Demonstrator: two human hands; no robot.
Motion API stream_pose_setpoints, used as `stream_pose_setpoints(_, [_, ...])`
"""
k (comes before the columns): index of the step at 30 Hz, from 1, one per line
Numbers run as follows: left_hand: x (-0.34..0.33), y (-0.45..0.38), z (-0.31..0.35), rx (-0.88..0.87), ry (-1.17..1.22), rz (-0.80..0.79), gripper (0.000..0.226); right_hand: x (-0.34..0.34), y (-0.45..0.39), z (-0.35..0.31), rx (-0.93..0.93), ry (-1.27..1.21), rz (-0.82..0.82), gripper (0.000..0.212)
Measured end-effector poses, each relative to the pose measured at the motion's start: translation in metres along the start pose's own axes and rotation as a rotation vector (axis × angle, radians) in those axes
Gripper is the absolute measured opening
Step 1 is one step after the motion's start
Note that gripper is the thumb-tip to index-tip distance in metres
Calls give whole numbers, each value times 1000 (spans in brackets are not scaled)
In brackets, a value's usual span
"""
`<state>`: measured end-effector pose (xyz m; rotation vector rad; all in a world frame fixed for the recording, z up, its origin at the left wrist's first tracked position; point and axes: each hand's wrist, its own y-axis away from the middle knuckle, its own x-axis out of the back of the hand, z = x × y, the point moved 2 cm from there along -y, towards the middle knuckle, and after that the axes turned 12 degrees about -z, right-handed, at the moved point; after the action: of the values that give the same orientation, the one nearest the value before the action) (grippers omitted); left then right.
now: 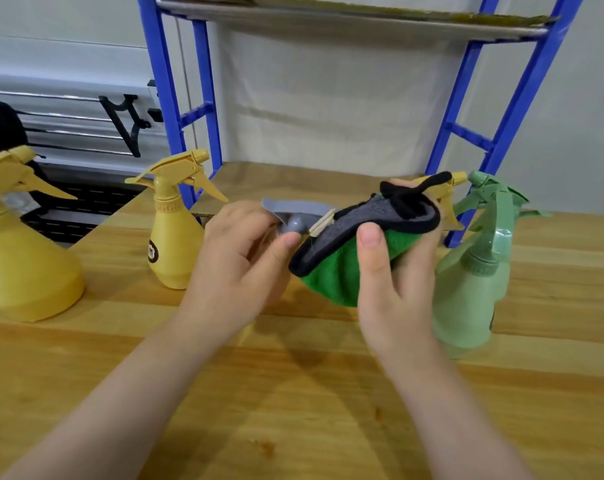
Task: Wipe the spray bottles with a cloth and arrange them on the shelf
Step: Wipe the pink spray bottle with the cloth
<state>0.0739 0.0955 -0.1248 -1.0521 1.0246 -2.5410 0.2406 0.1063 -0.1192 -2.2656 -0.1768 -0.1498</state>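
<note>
My left hand (239, 258) grips a spray bottle with a grey trigger head (293, 211); the bottle's body is hidden behind the hand. My right hand (394, 271) holds a green and grey cloth with black edging (349, 247) wrapped round the front of that grey head. Two yellow spray bottles stand on the wooden table at the left, one large (23, 244) and one smaller (174, 223). A pale green spray bottle (473, 271) stands at the right, and a yellow nozzle (447, 190) shows behind the cloth.
A blue metal shelf frame (170, 95) stands at the back of the wooden table (293, 393), with a cardboard-lined lower shelf board (293, 183) at table height and an upper shelf (345, 15) above. A metal rack and a black object lie beyond the table's left edge.
</note>
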Motion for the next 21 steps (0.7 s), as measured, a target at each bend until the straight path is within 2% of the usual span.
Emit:
stream_pose_setpoints(2, [-1,0,2,-107,-88,-45,31,0,0,-1,2,-34,-5,32])
stream_pose_setpoints(5, [-5,2,3,-146,-100,-133,38,1,-1,3,-82,-60,-34,14])
stream_pose_setpoints(11, [-8,6,4,-160,-207,-132,31,1,-2,7,-147,220,-9,13])
stream_pose_setpoints(17, [-5,6,5,-236,-373,-115,26,-6,5,7,-125,479,-23,45])
stream_pose_setpoints(21, [-12,10,11,-220,-331,-142,23,-3,6,7,-56,600,-32,56])
